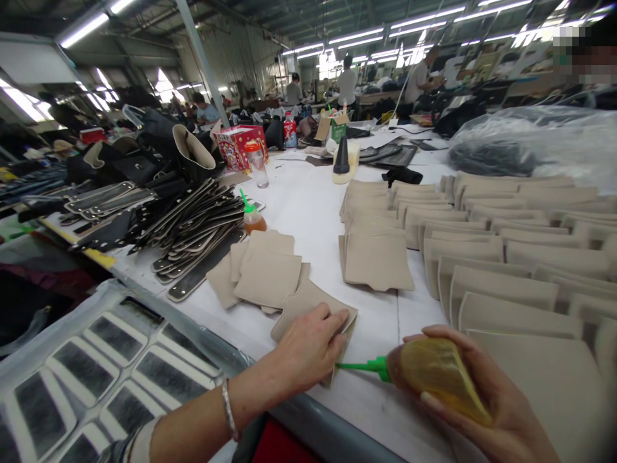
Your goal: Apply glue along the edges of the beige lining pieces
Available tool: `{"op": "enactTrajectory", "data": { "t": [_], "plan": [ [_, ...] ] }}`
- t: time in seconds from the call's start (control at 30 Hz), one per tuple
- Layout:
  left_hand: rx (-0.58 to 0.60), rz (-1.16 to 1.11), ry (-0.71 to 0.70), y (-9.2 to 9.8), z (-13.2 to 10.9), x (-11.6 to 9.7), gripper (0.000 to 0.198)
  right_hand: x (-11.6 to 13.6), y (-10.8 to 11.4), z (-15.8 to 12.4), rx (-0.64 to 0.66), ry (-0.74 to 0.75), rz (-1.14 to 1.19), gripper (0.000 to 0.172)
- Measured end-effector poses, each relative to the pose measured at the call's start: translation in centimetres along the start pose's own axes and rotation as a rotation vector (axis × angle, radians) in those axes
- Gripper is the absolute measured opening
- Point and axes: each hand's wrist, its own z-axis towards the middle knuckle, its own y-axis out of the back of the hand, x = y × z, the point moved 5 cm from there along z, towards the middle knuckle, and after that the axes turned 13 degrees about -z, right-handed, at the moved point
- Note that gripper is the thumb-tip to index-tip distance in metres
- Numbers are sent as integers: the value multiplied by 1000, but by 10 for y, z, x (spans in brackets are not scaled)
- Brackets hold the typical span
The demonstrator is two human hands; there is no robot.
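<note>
My right hand [482, 392] is wrapped round a squeeze bottle [431, 373] of amber liquid, tilted on its side. Its thin green nozzle [361, 366] points left and reaches the edge of a beige leather-like panel [306, 305]. That panel lies at the table's front edge, and my left hand [313, 341] grips it with fingers bent over its right side. Just behind it is a loose pile of similar beige panels [270, 276]. Another small stack of panels [376, 257] sits farther right. The left fingertips partly hide the spot by the nozzle.
Rows of beige panels [511, 283] stand along the right. A heap of black straps [202, 225] lies at left, near a second green-tipped bottle [254, 218]. A clear tumbler [258, 168] and a black cone [342, 157] stand farther back. A tray with dark pieces [96, 373] is at front left.
</note>
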Motion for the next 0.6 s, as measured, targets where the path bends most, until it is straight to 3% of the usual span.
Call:
{"op": "enactTrajectory", "data": {
  "t": [0.1, 0.27, 0.37, 0.5, 0.6],
  "plan": [
    [2, -5, 6, 0, 0, 0, 34, 1, 0, 0, 13, 54, -61, 57],
    [1, 0, 7, -2, 0, 1, 35, -2, -6, -3, 99, 9, 48, 58],
    [5, -4, 16, -3, 1, 2, 35, -2, 2, 10, 41, 68, -73, 54],
    [3, -27, 10, -3, 4, 2, 36, 0, 17, 29, -144, 97, -166, 54],
    [0, -20, 8, -3, 5, 2, 38, 5, 21, 30, -226, 128, -203, 52]
  ]
}}
